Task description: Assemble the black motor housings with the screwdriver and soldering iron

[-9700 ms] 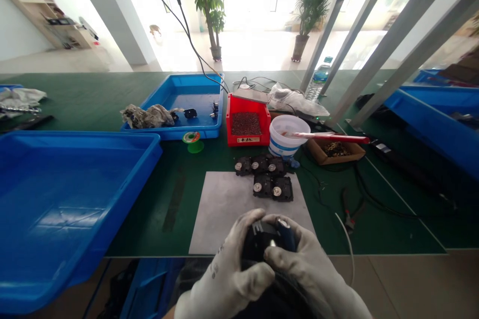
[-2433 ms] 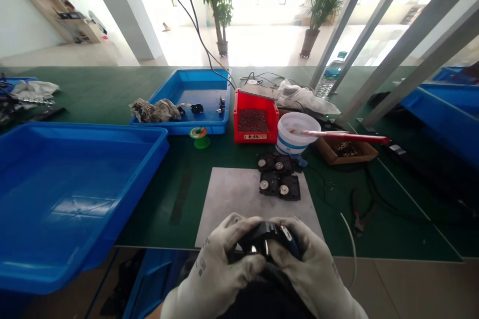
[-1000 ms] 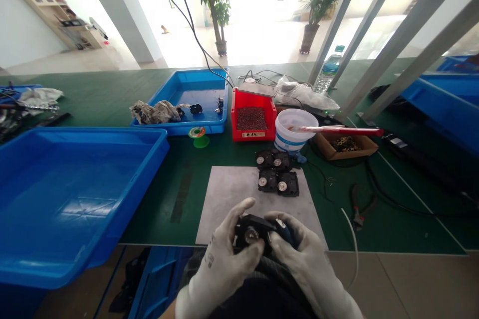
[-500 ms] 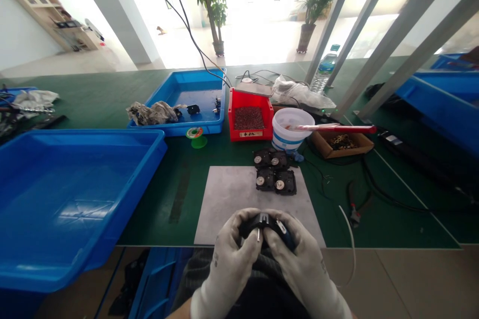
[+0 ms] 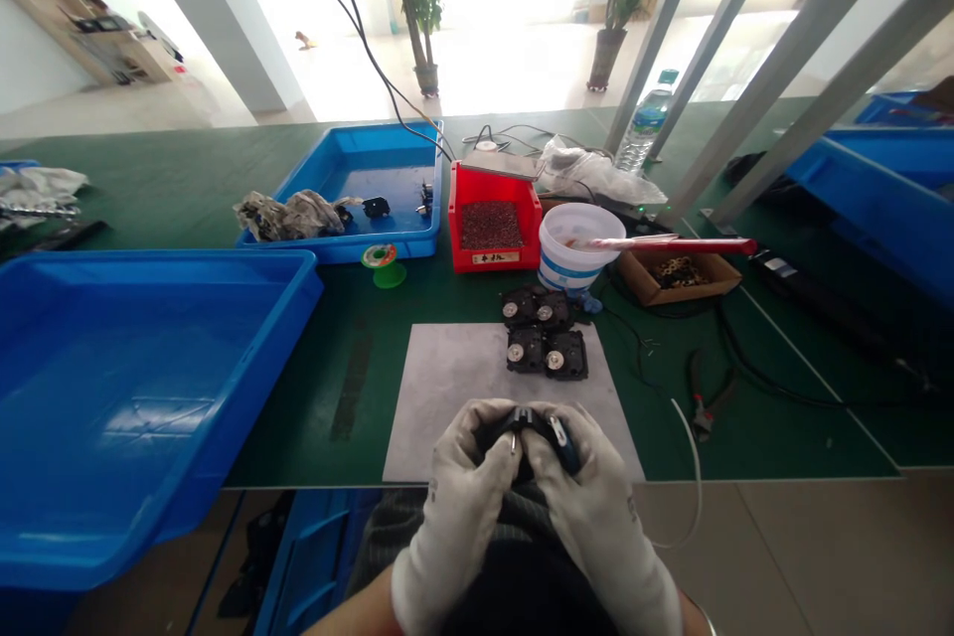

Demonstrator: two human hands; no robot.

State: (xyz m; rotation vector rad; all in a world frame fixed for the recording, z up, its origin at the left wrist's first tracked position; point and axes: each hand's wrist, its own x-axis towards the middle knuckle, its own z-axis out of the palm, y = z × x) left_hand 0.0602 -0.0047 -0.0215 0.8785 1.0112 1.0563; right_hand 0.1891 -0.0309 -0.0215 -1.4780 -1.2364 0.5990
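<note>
Both my hands wear white gloves and meet at the near edge of a grey mat (image 5: 439,378). Between them is a small black plastic part (image 5: 524,416) with a light mark on top and a thin metal pin at its front. My left hand (image 5: 471,477) is closed on its left side, thumb pressed near the pin. My right hand (image 5: 585,487) grips the right side; a dark blue piece with a silver clip shows between its fingers, its kind unclear. Beyond my hands, several black square assemblies (image 5: 548,336) with silver discs sit on and behind the mat.
A large blue tray (image 5: 160,263) stands left; another blue tray (image 5: 402,246) lies farther back. Behind the mat are a solder spool (image 5: 384,268), a red bin (image 5: 496,261) of small brown pieces, a white bucket (image 5: 570,268) and a cardboard box (image 5: 682,293). Pliers (image 5: 703,407) lie right.
The view has tilted and shifted slightly, so the table appears a little higher in the picture. Both hands keep their hold on the black part, with almost no change in grip.
</note>
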